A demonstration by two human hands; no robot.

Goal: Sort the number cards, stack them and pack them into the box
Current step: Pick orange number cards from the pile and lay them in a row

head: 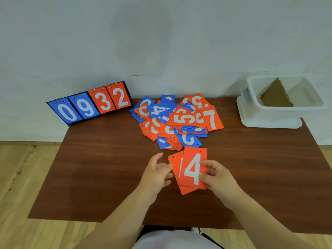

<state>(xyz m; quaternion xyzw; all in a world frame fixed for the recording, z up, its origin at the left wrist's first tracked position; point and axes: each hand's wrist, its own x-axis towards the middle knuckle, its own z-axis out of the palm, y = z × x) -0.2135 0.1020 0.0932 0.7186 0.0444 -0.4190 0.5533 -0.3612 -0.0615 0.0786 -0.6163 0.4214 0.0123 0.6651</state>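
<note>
Near the pile (177,121), the right grip (218,178) pinches orange cards (192,169) by their right edge; the left grip (156,173) hovers open beside them. They look light, stiff, likely slick: best held by the edges. Box (273,115) sits far right.

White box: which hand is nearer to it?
Right. The right hand, gripping the orange cards, sits left of the white box; the left hand lies farther left, across those cards.

- Single view here, head-worn, peering forward and down across the table (93,177) to the wall (161,33) behind it.
- Wide-angle and close: left hand (156,174) and right hand (218,178) sit centre-low, floor (27,177) flanking both sides.
</note>
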